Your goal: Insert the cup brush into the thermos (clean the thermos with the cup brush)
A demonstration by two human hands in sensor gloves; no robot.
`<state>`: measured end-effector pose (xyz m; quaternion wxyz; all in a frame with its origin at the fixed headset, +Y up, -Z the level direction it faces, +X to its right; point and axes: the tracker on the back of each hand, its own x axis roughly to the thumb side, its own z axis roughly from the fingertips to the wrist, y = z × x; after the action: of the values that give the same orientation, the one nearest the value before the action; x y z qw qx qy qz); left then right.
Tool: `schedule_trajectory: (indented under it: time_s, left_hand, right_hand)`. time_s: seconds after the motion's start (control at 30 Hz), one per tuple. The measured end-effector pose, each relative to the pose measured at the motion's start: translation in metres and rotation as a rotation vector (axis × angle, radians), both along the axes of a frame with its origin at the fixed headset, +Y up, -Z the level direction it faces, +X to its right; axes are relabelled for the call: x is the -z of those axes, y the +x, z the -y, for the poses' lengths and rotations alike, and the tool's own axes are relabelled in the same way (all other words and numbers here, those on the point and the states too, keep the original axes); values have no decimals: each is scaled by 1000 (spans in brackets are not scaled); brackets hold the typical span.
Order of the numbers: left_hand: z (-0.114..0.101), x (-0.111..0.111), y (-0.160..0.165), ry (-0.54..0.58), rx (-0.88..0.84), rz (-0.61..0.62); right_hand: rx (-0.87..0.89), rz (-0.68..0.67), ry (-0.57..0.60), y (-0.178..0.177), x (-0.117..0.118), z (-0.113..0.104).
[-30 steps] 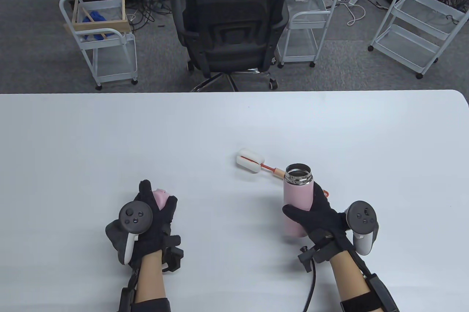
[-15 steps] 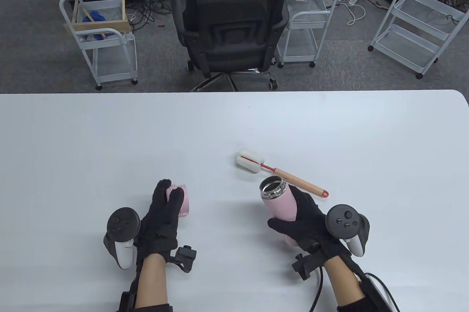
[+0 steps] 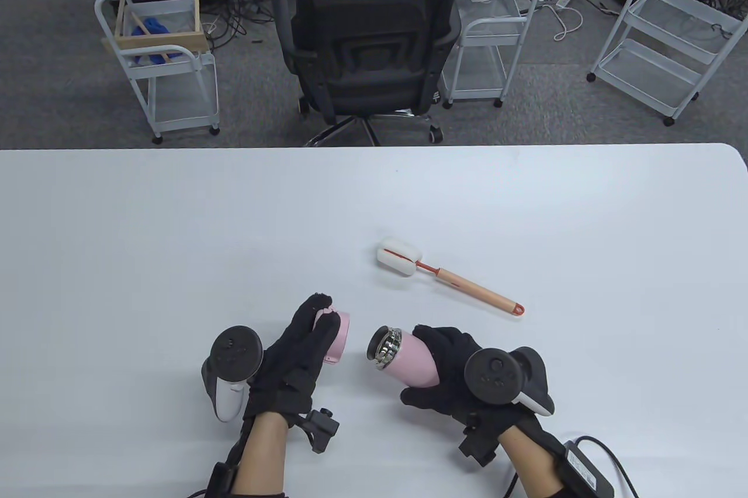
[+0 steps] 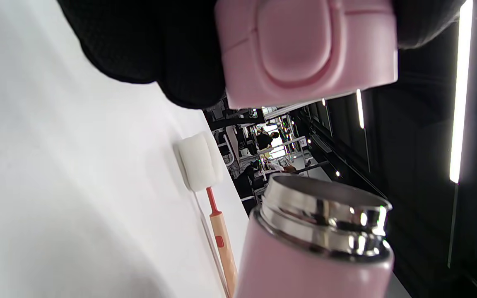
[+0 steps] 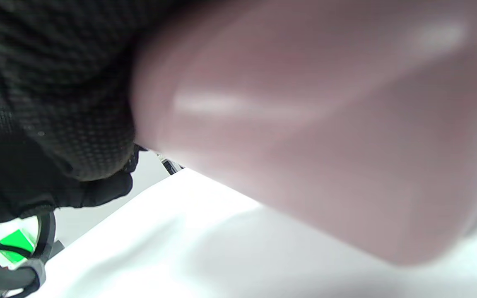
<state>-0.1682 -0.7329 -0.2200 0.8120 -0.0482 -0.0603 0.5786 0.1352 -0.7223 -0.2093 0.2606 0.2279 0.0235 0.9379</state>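
My right hand [image 3: 450, 375] grips the pink thermos [image 3: 409, 360] tipped on its side above the table, its open steel mouth [image 3: 383, 349] facing left. The thermos fills the right wrist view [image 5: 325, 124] and shows in the left wrist view [image 4: 317, 248]. My left hand [image 3: 298, 346] holds the pink lid [image 3: 338, 337] just left of the mouth, a small gap between them; the lid also shows in the left wrist view [image 4: 304, 49]. The cup brush [image 3: 450, 279], with a white sponge head [image 3: 398, 255] and an orange handle, lies on the table beyond both hands and shows in the left wrist view [image 4: 205, 174].
The white table [image 3: 175, 229] reaches to the far edge, where a black office chair [image 3: 368, 48] stands. White wire carts [image 3: 169, 65] stand on the floor behind it.
My right hand has tipped the thermos from upright onto its side and brought it left and nearer. My left hand has carried the lid right, close to the thermos mouth. The brush has not moved.
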Motion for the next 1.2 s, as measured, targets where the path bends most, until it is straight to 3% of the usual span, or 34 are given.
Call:
schedule_trajectory:
  time_s: [0.4,0.5,0.63,0.87,1.03,1.2]
  left_hand:
    - [-4,-6,40,39,164,118]
    - [-5,-7,42,64,213,98]
    - [-7,-6,40,90,181,116]
    - [-12,-3,35,206,83,276]
    - [-12,-2,33,225,0,380]
    - [-9,0,32,236,-31,459]
  right_hand:
    - [-79,14,95,-15,-11,-1]
    - [-106,18,122,-15,-11,0]
    - [-21,-35,11,-9,-5,0]
    - [283,-210,-370,4,14,15]
    - [393,-313,-530,4,19,26]
    - [424,-354,-588,2,20,31]
